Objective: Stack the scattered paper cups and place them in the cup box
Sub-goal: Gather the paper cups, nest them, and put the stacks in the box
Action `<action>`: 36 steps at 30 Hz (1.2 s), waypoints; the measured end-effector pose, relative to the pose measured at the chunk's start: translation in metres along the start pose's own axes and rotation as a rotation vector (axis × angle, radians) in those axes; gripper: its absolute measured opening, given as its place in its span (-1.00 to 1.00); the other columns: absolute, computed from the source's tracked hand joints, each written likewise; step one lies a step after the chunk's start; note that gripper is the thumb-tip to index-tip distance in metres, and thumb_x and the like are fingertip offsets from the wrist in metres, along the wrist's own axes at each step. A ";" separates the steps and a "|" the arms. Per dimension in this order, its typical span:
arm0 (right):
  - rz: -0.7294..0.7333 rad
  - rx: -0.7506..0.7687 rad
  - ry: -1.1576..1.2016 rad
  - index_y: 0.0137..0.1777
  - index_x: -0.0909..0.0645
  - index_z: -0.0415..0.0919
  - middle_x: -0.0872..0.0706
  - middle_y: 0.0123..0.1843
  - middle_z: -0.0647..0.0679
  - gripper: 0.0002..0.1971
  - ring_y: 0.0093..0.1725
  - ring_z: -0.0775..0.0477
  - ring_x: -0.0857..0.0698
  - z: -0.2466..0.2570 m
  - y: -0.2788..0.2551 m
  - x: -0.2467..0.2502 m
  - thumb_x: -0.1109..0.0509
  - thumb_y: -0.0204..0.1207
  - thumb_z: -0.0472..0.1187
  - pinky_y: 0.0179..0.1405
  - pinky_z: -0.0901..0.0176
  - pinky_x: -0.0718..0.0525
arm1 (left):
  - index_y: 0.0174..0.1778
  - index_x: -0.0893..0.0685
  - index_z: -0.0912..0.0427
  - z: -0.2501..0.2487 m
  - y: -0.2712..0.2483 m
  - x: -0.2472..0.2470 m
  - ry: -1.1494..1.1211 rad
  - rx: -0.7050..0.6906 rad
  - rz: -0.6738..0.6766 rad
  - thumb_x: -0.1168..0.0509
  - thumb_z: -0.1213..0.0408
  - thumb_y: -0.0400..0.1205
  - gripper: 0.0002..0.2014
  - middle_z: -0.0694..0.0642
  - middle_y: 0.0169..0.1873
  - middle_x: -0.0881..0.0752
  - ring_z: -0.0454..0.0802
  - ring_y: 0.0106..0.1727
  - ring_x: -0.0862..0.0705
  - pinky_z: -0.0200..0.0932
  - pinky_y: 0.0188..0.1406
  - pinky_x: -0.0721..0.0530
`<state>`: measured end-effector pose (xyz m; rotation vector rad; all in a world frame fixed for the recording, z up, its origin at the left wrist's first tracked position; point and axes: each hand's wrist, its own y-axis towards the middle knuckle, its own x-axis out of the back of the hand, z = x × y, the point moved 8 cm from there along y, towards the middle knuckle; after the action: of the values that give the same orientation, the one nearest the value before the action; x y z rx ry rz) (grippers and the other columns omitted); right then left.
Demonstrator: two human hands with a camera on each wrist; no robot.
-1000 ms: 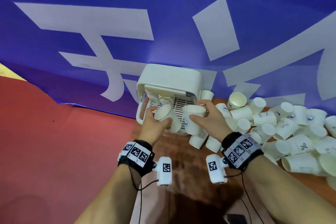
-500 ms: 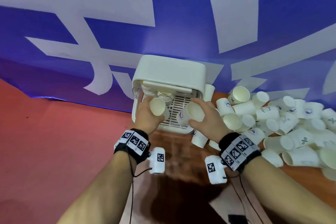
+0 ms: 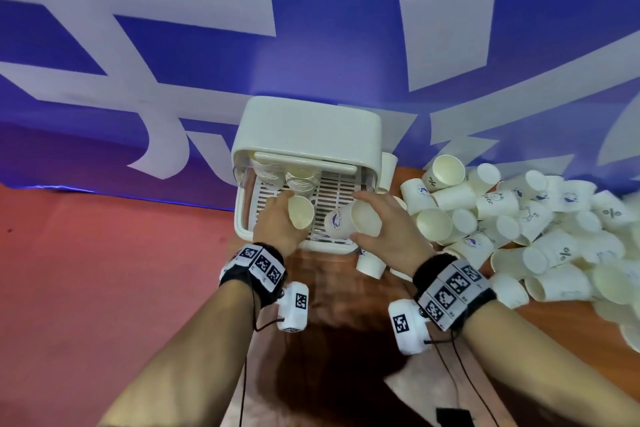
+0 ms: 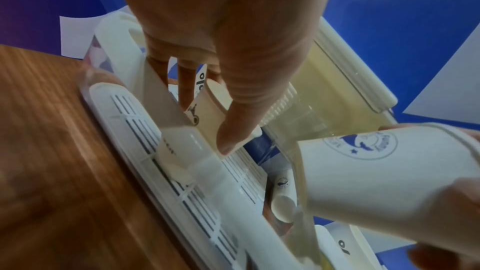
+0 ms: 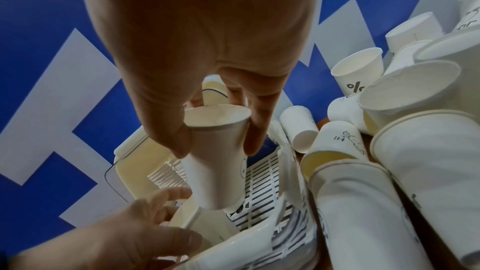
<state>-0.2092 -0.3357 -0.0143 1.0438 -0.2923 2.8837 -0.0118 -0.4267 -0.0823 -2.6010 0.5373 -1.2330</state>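
A white cup box (image 3: 304,128) with a slatted tray stands against the blue banner, with stacked cups (image 3: 301,180) lying inside under its lid. My left hand (image 3: 277,222) grips a paper cup (image 3: 300,211) over the tray's left part, mouth toward me; the left wrist view shows its fingers curled round this cup (image 4: 207,108). My right hand (image 3: 384,229) grips a second paper cup (image 3: 349,222), printed with a blue emblem, over the tray's front right. In the right wrist view the thumb and fingers pinch that cup (image 5: 215,151) below its rim.
Several loose paper cups (image 3: 519,229) lie heaped on the brown wooden table (image 3: 346,305) to the right of the box. One cup (image 3: 370,262) lies just in front of the box. A red floor (image 3: 104,270) is at the left.
Both hands have carried their cups forward over the box's tray. The right cup has tipped from upright onto its side, mouth toward me.
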 end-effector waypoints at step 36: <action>0.215 0.128 -0.490 0.64 -0.30 -0.07 -0.43 0.49 -0.06 -0.25 0.43 -0.17 -0.51 0.058 0.058 -0.091 -0.51 0.47 -0.01 0.25 -0.02 -0.59 | 0.27 -0.68 0.15 0.068 -0.053 0.061 -0.309 0.016 -0.333 -0.47 0.41 0.39 -0.51 0.08 0.16 -0.61 0.05 0.15 -0.62 0.05 0.29 -0.60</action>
<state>-0.1092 -0.4032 -0.0378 1.8465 -0.2556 2.8089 0.0893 -0.4009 -0.0637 -2.8712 0.0375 -0.8774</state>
